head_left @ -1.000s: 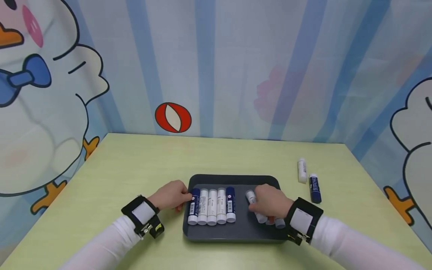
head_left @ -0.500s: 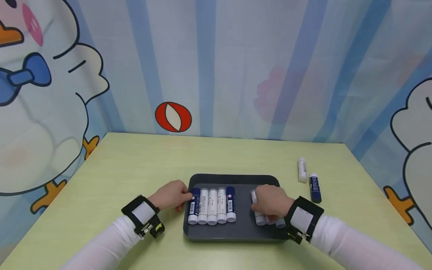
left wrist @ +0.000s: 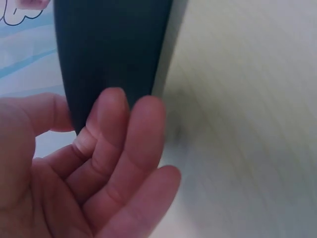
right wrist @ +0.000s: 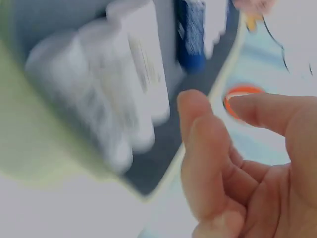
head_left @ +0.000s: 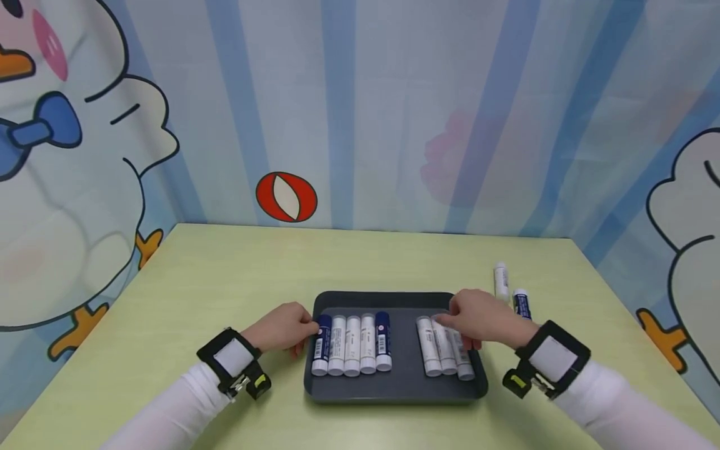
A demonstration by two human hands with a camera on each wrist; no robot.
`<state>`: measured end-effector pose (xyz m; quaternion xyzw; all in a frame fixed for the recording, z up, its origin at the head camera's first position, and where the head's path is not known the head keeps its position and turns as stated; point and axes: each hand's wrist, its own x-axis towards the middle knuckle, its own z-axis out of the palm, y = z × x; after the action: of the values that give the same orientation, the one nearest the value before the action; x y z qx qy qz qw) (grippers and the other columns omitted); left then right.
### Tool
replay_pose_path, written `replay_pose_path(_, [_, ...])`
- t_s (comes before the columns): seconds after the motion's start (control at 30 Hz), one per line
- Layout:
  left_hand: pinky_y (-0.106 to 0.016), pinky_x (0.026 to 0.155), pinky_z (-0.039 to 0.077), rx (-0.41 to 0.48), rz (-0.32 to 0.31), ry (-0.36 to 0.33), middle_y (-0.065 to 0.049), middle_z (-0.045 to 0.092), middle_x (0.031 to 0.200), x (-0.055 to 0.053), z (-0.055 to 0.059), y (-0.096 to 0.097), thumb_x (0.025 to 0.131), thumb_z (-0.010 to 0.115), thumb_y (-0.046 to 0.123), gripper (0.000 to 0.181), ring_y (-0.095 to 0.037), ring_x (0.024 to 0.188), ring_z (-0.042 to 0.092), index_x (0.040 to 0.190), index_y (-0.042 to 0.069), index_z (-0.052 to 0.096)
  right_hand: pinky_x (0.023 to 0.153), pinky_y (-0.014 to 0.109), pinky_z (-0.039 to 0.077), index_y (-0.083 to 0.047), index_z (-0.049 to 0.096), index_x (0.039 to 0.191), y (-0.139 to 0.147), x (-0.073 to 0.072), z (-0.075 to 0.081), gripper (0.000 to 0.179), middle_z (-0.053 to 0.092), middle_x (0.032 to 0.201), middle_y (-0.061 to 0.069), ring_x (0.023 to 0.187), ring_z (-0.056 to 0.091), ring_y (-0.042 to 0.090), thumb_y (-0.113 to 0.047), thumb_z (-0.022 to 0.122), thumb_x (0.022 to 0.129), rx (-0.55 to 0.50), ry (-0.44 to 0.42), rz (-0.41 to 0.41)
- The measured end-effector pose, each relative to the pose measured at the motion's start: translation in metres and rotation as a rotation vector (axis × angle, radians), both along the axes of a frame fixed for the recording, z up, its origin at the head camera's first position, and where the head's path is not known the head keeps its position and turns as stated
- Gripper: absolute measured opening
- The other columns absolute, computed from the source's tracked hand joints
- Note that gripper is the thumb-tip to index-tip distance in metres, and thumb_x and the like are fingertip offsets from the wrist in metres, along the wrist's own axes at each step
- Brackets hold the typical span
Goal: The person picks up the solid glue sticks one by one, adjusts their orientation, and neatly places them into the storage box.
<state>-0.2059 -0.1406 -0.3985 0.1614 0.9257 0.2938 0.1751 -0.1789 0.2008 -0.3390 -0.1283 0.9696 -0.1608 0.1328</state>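
Note:
A dark grey tray [head_left: 402, 384] lies on the table. My left hand [head_left: 280, 328] holds its left rim, thumb on the edge and curled fingers against the outer wall [left wrist: 111, 44]. Along the left half lie three white glue sticks [head_left: 352, 347] side by side, with a dark blue glue stick [head_left: 383, 340] at each end of the row. Three more white glue sticks [head_left: 429, 350] lie slightly tilted on the right. Over the tray's right back corner hovers my right hand [head_left: 486, 315], thumb and fingers apart and nothing between them in the right wrist view.
Behind my right hand, on the table, lie a white glue stick [head_left: 501, 281] and a dark blue glue stick [head_left: 522, 304], partly hidden by the hand. A printed curtain [head_left: 382, 125] closes off the table's back edge [head_left: 360, 230].
My right hand straightened the leftmost of the three white glue sticks on the right, let go and moved right and back. The left hand stayed on the rim.

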Motion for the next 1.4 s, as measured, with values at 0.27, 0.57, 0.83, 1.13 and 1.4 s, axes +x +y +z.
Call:
replay_pose_path(0.27, [-0.025,0.042,0.032,-0.009,0.004,0.010,-0.003,0.054,0.052,0.001,0.005,0.001,0.090,0.048,0.023,0.030,-0.019,0.045,0.051,0.063,0.010,0.056,0.055,0.033,0.044,-0.004,0.054,0.092,0.076,-0.019,0.019,0.045,0.058,0.065,0.000,0.055,0.056,0.019,-0.049,0.047,0.089,-0.109,0.049,-0.156])
replay_pose_path(0.57, [-0.025,0.044,0.033,-0.011,0.015,0.013,-0.002,0.054,0.052,0.005,0.003,0.002,0.089,0.049,0.022,0.030,-0.019,0.046,0.052,0.063,0.010,0.055,0.071,0.043,0.045,0.010,0.030,0.126,0.124,-0.039,-0.002,0.082,0.043,0.118,0.033,0.095,0.052,0.038,-0.060,0.045,0.085,-0.104,0.093,-0.246])
replay_pose_path(0.83, [-0.025,0.042,0.033,0.004,0.021,0.021,-0.001,0.054,0.052,0.006,0.005,0.006,0.089,0.051,0.021,0.029,-0.018,0.045,0.053,0.063,0.009,0.055,0.072,0.047,0.044,0.017,0.029,0.123,0.145,-0.050,-0.038,0.071,0.042,0.112,0.037,0.094,0.049,0.043,-0.043,0.047,0.090,-0.061,0.116,-0.318])
replay_pose_path(1.13, [-0.027,0.045,0.042,0.020,0.044,-0.005,-0.003,0.055,0.053,0.007,0.004,0.010,0.089,0.052,0.020,0.028,-0.017,0.046,0.055,0.064,0.009,0.056,0.058,0.037,0.041,0.012,0.049,0.085,0.151,-0.055,-0.053,0.045,0.050,0.072,0.019,0.063,0.049,0.027,-0.033,0.050,0.086,0.029,0.108,-0.322])
replay_pose_path(1.4, [-0.029,0.046,0.044,0.027,0.056,-0.014,-0.004,0.056,0.054,0.007,0.005,0.008,0.089,0.052,0.020,0.028,-0.018,0.047,0.056,0.063,0.008,0.056,0.047,0.031,0.036,-0.007,0.048,0.060,0.150,-0.053,-0.060,0.034,0.040,0.053,0.000,0.049,0.042,0.018,-0.029,0.053,0.084,-0.033,0.096,-0.370])
